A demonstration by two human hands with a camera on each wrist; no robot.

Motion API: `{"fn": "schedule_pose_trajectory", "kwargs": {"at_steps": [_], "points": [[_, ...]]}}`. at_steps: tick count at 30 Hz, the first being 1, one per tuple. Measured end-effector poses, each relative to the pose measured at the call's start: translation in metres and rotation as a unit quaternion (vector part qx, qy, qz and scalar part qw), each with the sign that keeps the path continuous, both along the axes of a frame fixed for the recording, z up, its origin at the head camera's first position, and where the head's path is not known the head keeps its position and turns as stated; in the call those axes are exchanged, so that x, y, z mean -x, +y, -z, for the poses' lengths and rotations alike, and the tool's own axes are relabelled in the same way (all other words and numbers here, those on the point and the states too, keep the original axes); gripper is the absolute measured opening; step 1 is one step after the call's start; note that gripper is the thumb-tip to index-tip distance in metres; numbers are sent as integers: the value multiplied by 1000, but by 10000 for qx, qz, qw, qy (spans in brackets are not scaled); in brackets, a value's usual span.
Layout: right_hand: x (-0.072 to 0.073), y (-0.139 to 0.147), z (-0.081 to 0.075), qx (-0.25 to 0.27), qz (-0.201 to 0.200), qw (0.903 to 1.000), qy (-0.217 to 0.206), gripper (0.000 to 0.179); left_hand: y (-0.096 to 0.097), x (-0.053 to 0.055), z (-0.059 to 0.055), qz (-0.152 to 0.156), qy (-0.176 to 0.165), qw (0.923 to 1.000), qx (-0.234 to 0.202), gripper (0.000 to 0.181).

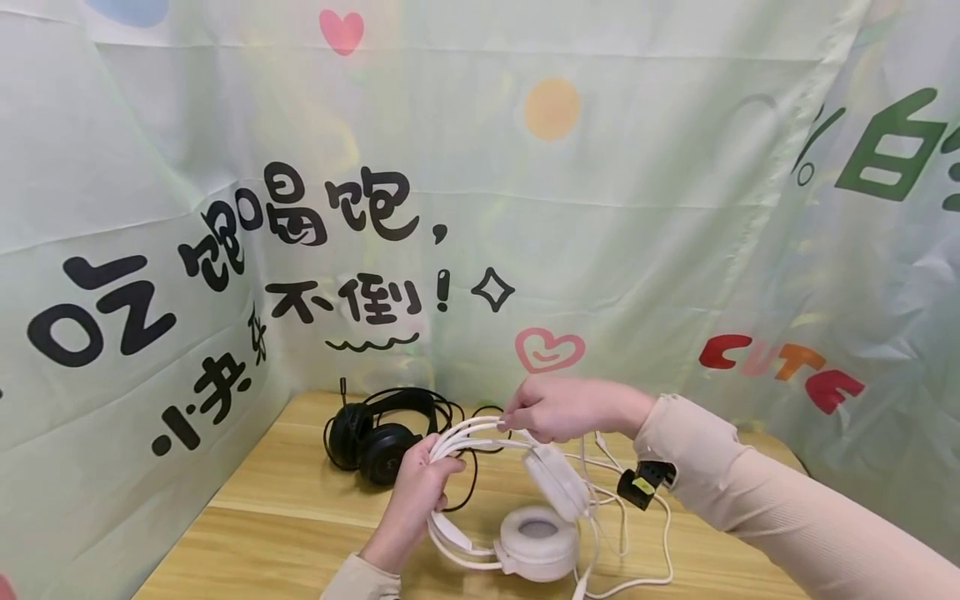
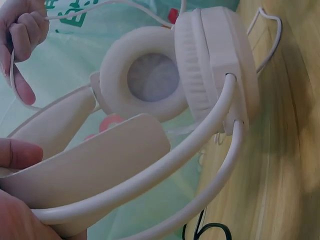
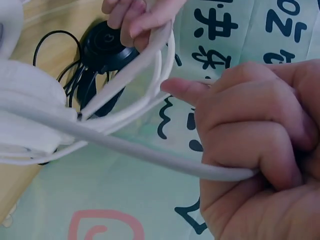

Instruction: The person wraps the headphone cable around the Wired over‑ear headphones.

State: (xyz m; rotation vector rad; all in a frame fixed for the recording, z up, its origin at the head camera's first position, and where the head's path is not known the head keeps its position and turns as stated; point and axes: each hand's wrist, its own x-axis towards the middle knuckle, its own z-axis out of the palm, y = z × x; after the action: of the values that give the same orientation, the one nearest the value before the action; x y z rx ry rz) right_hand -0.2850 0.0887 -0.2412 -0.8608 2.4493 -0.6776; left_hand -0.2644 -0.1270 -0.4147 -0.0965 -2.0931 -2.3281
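Observation:
My left hand [image 1: 417,487] grips the headband of a pair of white headphones [image 1: 538,557], holding it tilted above the table. In the left wrist view the inner band [image 2: 95,177] passes between thumb and fingers, and both padded ear cups [image 2: 220,65] hang at the far end. Curled fingers of my right hand [image 1: 558,408] hold the white headphone cable [image 3: 145,150] by the top of the headband. Its index finger points out along the band in the right wrist view; whether it presses the cable there, I cannot tell.
A black headset [image 1: 386,450] with a microphone boom and coiled cord lies on the wooden table [image 1: 270,492], behind my left hand. Loose white cable [image 1: 667,542] trails over the table's right side. A printed cloth [image 1: 637,250] hangs behind and along both sides.

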Motion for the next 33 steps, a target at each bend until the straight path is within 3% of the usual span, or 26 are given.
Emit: {"fn": "schedule_pose_trajectory", "kwargs": {"at_steps": [4, 11, 16, 23, 33], "points": [[-5, -2, 4, 62, -127, 9999, -29, 30, 0, 0, -1, -122, 17, 9997, -192, 14], [-16, -2, 12, 151, -221, 9995, -164, 45, -3, 1, -2, -345, 52, 9971, -672, 19], [-20, -2, 19, 258, -382, 9989, 27, 34, -7, 2, -3, -543, 95, 9940, -945, 18], [-26, -6, 33, 265, -170, 9993, 189, 42, -10, 3, -5, -739, 177, 9906, -1138, 19], [-33, -7, 50, 660, -86, 9974, 294, 47, -11, 3, -5, -1034, 204, 9840, -1435, 17]]}}
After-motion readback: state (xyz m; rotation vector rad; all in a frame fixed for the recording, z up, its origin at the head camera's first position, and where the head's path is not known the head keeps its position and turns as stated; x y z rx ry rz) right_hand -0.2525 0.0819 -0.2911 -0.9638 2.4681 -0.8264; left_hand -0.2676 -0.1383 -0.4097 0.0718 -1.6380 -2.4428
